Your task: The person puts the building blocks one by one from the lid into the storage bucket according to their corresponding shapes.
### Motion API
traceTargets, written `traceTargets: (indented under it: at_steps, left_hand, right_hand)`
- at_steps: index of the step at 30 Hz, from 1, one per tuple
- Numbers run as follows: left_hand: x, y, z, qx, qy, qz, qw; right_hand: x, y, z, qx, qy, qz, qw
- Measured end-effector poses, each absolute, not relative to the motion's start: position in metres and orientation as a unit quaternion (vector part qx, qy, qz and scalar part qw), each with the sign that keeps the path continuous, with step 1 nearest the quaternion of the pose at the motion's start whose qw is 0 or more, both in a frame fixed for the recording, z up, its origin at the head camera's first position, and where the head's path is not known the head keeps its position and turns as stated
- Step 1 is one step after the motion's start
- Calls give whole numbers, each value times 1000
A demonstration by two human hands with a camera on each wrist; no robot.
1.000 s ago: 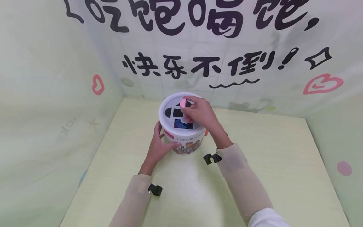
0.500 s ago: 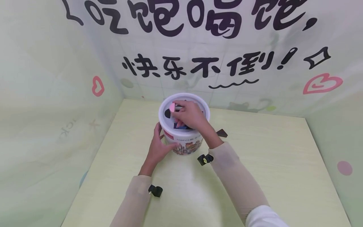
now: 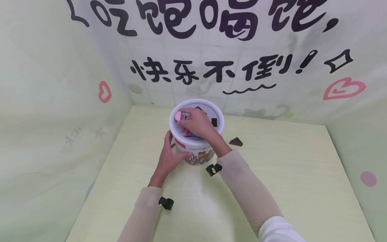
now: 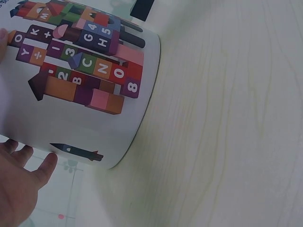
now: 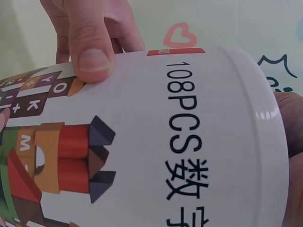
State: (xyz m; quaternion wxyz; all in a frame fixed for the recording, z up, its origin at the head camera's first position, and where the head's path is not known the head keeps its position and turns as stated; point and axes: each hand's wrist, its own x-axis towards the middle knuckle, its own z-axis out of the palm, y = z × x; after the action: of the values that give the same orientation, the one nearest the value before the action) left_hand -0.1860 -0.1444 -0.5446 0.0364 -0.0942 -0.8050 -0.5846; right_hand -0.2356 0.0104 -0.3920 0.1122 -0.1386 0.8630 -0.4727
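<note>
A white toy-block bucket [image 3: 198, 153] stands on the table, its lid [image 3: 208, 112] cut with shaped holes. My left hand [image 3: 169, 158] grips the bucket's left side, thumb on the printed front, as the right wrist view also shows. Over the lid's left part, my right hand [image 3: 198, 122] pinches a pink half-round block [image 3: 178, 116] between thumb and fingers. The block is close over the half-round hole, which it and the hand hide. Whether it touches the lid, I cannot tell. The left wrist view shows the bucket's printed side [image 4: 90, 61] with fingers [image 4: 45, 170] against it.
A dark triangular block [image 3: 236, 142] lies on the table right of the bucket. The pale wooden table [image 3: 290, 181] ends at a printed back wall [image 3: 193, 90], with more printed sheeting at both sides.
My right hand has moved left across the lid with the pink block, from the far middle to the left hole. This uncovers the dark triangular block. My left hand stays on the bucket.
</note>
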Motion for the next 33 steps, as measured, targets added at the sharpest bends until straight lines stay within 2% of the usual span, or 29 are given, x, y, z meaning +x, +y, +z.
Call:
traceTargets:
  at_steps: [21,33]
  left_hand:
    - [-185,-145,-544,-100,-801,-589,44]
    - [-184,-145,-543,-93,-798,-594,40]
  right_hand:
    - [-237,23,-393,-136,853,-495,92]
    - [-237,48,-389,-84,843,-525,78]
